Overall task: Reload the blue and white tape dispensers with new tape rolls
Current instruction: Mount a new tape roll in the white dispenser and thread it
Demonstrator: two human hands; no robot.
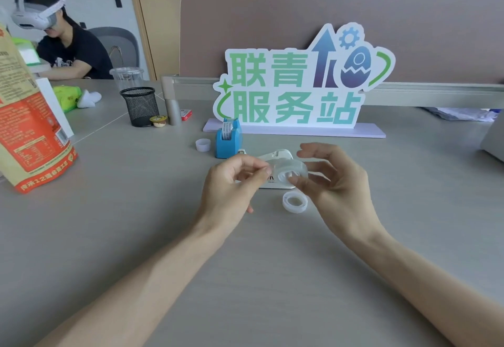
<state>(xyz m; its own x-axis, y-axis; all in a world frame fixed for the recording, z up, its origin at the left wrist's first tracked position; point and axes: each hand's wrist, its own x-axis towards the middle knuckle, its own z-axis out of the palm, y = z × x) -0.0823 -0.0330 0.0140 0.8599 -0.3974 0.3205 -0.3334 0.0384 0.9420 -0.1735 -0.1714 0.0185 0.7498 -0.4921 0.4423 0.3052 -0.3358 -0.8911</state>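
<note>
My right hand (335,180) holds a clear tape roll (293,173) with a white core, just above the table. My left hand (231,180) pinches at the roll's left edge with thumb and forefinger. The white tape dispenser (281,155) lies right behind the two hands, partly hidden by them. The blue tape dispenser (228,139) stands upright behind it to the left, with a white printed roll in it. A second clear tape roll (295,202) lies flat on the table in front of my right hand. A small white core (203,145) stands left of the blue dispenser.
A large sign (300,82) on a lilac base stands behind the dispensers. An orange bag (30,128) is at the left, a black mesh pen cup (140,106) and a plastic cup (127,78) further back. Another person sits far left.
</note>
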